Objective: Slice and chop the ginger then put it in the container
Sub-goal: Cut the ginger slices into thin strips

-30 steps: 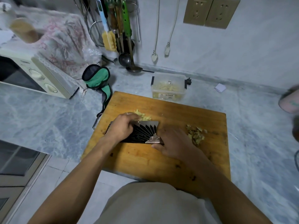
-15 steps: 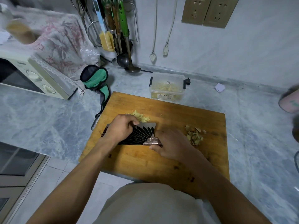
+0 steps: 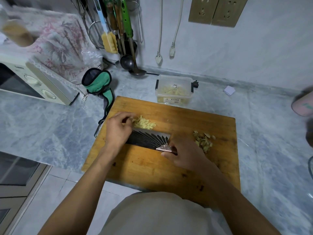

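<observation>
A pile of chopped yellow ginger (image 3: 144, 123) lies on the wooden cutting board (image 3: 152, 168), just beyond the blade of a dark cleaver (image 3: 149, 139). My right hand (image 3: 184, 154) grips the cleaver's handle, with the blade low and slanted on the board. My left hand (image 3: 118, 131) is at the pile's left edge, its bent fingers touching the ginger. A heap of ginger peel (image 3: 203, 141) sits right of the cleaver. The clear plastic container (image 3: 174, 97) stands behind the board with chopped ginger inside.
A toaster oven (image 3: 33, 82) under a flowered cloth fills the left counter. A green and black pouch (image 3: 100, 82) lies by the board's far left corner. Ladles (image 3: 127, 61) and other utensils hang at the back wall. A pink object (image 3: 303, 104) is at the right edge.
My left hand has come off the cleaver's spine and moved to the ginger pile's left side. The cleaver and my right hand stay almost where they were.
</observation>
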`<state>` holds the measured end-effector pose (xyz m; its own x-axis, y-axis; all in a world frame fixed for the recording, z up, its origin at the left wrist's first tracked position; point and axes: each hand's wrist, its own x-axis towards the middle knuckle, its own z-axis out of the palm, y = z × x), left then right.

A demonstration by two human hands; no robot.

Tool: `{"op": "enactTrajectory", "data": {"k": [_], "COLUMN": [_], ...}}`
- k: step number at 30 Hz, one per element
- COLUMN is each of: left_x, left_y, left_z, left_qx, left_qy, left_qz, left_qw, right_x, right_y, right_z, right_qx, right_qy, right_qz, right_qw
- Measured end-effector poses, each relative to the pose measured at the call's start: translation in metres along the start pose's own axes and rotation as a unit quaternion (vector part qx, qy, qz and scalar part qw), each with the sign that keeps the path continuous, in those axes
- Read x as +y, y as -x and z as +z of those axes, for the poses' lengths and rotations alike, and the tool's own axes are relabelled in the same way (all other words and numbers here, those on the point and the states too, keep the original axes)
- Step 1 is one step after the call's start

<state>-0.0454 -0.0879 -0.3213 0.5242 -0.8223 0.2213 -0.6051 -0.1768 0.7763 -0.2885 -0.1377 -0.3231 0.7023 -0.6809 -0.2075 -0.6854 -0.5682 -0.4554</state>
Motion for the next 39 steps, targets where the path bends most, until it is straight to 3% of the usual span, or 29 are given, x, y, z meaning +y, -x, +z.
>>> {"op": "enactTrajectory", "data": {"k": [5,14,20,24,28,32,39], "left_x": [0.013,-0.042,-0.058,-0.048,-0.052,-0.076,-0.064], "left_y": [0.004,0.022,0.027,0.026,0.024,0.021,0.001], "left_z": [-0.004,0.038,0.059,0.076,0.076,0.061,0.077], "left_qx": [0.109,0.011,-0.017,-0.022,-0.011,0.012,-0.021], "left_qy": [0.08,-0.045,-0.092,-0.081,-0.023,-0.088,-0.105], "left_qz": [-0.027,-0.095,-0.169,-0.164,-0.149,-0.127,-0.135], "left_qw": [0.99,0.994,0.981,0.983,0.989,0.988,0.985], "right_x": [0.004,0.022,0.01,-0.009,-0.01,0.004,-0.007], "right_y": [0.006,-0.015,-0.015,-0.019,-0.022,-0.031,-0.035], "right_z": [-0.003,-0.003,0.016,0.018,0.01,-0.003,0.006], "right_qx": [0.039,0.09,0.076,0.027,0.047,0.088,0.016], "right_qy": [-0.175,-0.146,-0.114,-0.118,-0.178,-0.153,-0.155], "right_qz": [0.093,0.213,0.19,0.171,0.179,0.161,0.136], "right_qw": [0.979,0.962,0.972,0.978,0.967,0.971,0.978]}}
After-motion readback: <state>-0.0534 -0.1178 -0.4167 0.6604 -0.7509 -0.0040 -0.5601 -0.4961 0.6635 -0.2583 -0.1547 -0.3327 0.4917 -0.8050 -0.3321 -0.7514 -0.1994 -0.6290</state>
